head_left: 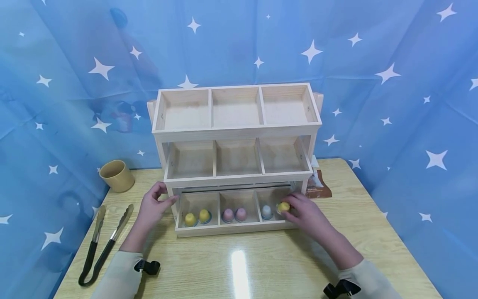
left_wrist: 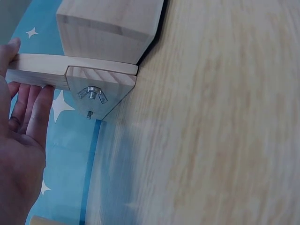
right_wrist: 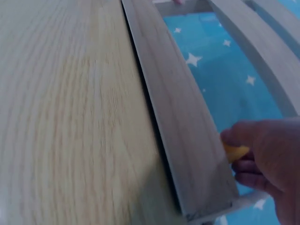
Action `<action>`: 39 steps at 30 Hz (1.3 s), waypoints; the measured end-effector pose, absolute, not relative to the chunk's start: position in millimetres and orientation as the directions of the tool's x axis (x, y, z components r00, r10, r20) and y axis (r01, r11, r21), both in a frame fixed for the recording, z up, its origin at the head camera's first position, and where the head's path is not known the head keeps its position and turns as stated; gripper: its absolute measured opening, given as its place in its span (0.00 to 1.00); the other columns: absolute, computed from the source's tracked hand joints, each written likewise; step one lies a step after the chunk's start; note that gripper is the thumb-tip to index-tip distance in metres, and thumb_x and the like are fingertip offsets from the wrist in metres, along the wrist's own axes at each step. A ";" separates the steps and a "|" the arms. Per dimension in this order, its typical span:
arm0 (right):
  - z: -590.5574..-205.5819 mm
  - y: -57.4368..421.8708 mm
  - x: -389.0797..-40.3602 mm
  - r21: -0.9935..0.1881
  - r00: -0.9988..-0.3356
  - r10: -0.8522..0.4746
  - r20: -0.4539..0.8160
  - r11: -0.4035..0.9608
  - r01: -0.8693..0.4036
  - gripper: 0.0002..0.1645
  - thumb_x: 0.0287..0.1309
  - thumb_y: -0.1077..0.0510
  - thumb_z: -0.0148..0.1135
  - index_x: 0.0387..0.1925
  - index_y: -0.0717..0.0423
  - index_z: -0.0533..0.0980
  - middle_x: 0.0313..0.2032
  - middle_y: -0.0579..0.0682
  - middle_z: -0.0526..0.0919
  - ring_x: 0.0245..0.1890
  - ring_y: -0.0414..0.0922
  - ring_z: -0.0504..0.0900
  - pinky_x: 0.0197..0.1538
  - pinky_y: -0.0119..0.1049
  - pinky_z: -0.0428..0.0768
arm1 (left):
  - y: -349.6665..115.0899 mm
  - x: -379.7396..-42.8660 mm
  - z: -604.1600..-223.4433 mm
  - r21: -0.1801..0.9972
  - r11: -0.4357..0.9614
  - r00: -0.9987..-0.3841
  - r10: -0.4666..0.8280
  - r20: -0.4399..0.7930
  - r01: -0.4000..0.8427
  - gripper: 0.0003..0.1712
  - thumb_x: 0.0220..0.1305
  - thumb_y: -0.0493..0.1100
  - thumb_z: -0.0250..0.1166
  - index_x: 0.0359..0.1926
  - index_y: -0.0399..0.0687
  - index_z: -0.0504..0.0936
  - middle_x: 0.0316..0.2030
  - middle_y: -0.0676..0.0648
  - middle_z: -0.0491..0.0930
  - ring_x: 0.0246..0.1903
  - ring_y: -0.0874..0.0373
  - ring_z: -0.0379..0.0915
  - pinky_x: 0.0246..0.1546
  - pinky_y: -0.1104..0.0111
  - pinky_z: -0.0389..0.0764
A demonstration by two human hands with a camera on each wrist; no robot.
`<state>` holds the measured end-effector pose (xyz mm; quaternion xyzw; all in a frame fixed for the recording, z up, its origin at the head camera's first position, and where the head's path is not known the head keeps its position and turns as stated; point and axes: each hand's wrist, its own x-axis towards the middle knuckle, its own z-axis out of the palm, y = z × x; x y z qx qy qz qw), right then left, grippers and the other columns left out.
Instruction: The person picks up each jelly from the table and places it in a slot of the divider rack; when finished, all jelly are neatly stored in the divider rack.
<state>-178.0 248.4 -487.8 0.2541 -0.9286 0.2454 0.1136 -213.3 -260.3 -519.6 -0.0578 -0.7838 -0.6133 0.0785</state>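
A three-tier wooden rack (head_left: pixel 237 134) with divided trays stands on the table. My left hand (head_left: pixel 154 206) grips its left upright (left_wrist: pixel 40 70), thumb on one face and fingers on the other. In the right compartment of the bottom tray (head_left: pixel 235 228), my right hand (head_left: pixel 308 216) pinches a small yellow dome-shaped piece (head_left: pixel 283 207), partly hidden by my fingers in the right wrist view. Beside it sits a pale blue piece (head_left: pixel 267 212). Two pink pieces (head_left: pixel 240 214) stand in the middle compartment and two yellow ones (head_left: pixel 204 216) in the left. Clear rims show around their bases.
Metal tongs (head_left: pixel 106 245) with black handles lie on the left of the table, and a tan cup (head_left: pixel 117 176) stands behind them. A brown packet (head_left: pixel 318 185) lies right of the rack. Behind everything hangs a blue star-patterned cloth (head_left: pixel 231 45).
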 end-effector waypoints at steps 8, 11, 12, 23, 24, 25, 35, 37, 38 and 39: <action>-488.0 241.1 -185.0 -0.392 -0.860 -0.415 0.297 0.768 -0.506 0.15 0.65 0.61 0.81 0.51 0.56 0.87 0.48 0.51 0.87 0.46 0.50 0.86 0.47 0.51 0.88 | -259.7 -212.1 -516.9 0.953 0.233 -0.978 -0.018 0.206 0.196 0.21 0.71 0.35 0.78 0.57 0.32 0.79 0.52 0.34 0.80 0.57 0.45 0.80 0.46 0.71 0.90; -490.4 240.2 -187.3 -0.397 -0.868 -0.401 0.291 0.775 -0.491 0.14 0.64 0.62 0.82 0.49 0.57 0.88 0.48 0.52 0.87 0.45 0.50 0.86 0.46 0.50 0.88 | -259.3 -212.0 -516.5 0.953 0.231 -0.978 -0.015 0.207 0.198 0.21 0.71 0.35 0.77 0.57 0.32 0.79 0.52 0.33 0.80 0.57 0.43 0.80 0.47 0.71 0.90; -490.8 239.5 -187.9 -0.394 -0.869 -0.400 0.292 0.777 -0.490 0.14 0.63 0.61 0.82 0.49 0.58 0.88 0.48 0.53 0.87 0.45 0.50 0.86 0.46 0.50 0.88 | -259.2 -211.9 -516.4 0.952 0.231 -0.978 -0.016 0.208 0.199 0.21 0.71 0.35 0.77 0.57 0.32 0.79 0.52 0.33 0.80 0.58 0.43 0.79 0.47 0.71 0.90; -491.8 234.0 -193.7 -0.370 -0.860 -0.441 0.259 0.777 -0.510 0.15 0.57 0.65 0.84 0.46 0.61 0.88 0.45 0.54 0.86 0.42 0.49 0.84 0.45 0.48 0.88 | -260.0 -212.4 -517.7 0.951 0.232 -0.977 -0.011 0.211 0.203 0.20 0.71 0.35 0.77 0.58 0.33 0.80 0.51 0.40 0.81 0.58 0.43 0.80 0.47 0.70 0.90; -492.2 233.8 -194.4 -0.371 -0.860 -0.443 0.252 0.777 -0.509 0.15 0.57 0.65 0.84 0.45 0.61 0.88 0.44 0.54 0.86 0.41 0.49 0.84 0.45 0.47 0.88 | -260.0 -212.6 -518.0 0.952 0.230 -0.977 -0.011 0.212 0.204 0.20 0.71 0.35 0.77 0.58 0.33 0.80 0.50 0.40 0.81 0.58 0.43 0.79 0.47 0.70 0.90; -492.3 233.5 -194.6 -0.373 -0.863 -0.442 0.245 0.778 -0.505 0.15 0.56 0.65 0.84 0.45 0.61 0.88 0.44 0.53 0.86 0.41 0.48 0.84 0.44 0.46 0.87 | -260.2 -212.6 -518.1 0.951 0.231 -0.977 -0.010 0.214 0.206 0.20 0.71 0.35 0.77 0.58 0.33 0.80 0.50 0.41 0.81 0.58 0.44 0.80 0.47 0.70 0.90; -492.1 230.8 -194.7 -0.377 -0.881 -0.420 0.219 0.796 -0.474 0.15 0.57 0.68 0.82 0.46 0.63 0.89 0.44 0.54 0.87 0.40 0.48 0.85 0.42 0.45 0.88 | -259.3 -212.7 -518.9 0.954 0.225 -0.979 -0.004 0.205 0.199 0.21 0.71 0.34 0.77 0.58 0.32 0.79 0.52 0.32 0.80 0.56 0.44 0.80 0.47 0.71 0.89; -491.5 230.7 -194.1 -0.379 -0.887 -0.410 0.213 0.802 -0.462 0.15 0.57 0.68 0.82 0.47 0.63 0.89 0.45 0.54 0.87 0.40 0.48 0.86 0.43 0.46 0.88 | -259.2 -212.6 -518.5 0.954 0.225 -0.979 -0.001 0.205 0.200 0.22 0.71 0.34 0.77 0.59 0.31 0.78 0.53 0.30 0.80 0.56 0.44 0.80 0.47 0.72 0.89; -491.2 230.9 -193.9 -0.381 -0.890 -0.405 0.210 0.804 -0.456 0.15 0.58 0.68 0.82 0.47 0.63 0.89 0.45 0.54 0.87 0.40 0.48 0.86 0.43 0.46 0.88 | -259.1 -212.7 -518.8 0.954 0.224 -0.979 -0.002 0.204 0.199 0.22 0.71 0.34 0.77 0.59 0.31 0.78 0.53 0.29 0.80 0.56 0.44 0.80 0.47 0.72 0.89; -490.9 231.1 -193.5 -0.380 -0.892 -0.402 0.208 0.807 -0.452 0.15 0.58 0.68 0.82 0.47 0.63 0.89 0.45 0.54 0.87 0.40 0.48 0.86 0.43 0.46 0.88 | -259.1 -212.8 -519.0 0.955 0.223 -0.979 -0.002 0.204 0.198 0.22 0.71 0.34 0.77 0.59 0.31 0.78 0.53 0.30 0.80 0.56 0.44 0.80 0.46 0.72 0.89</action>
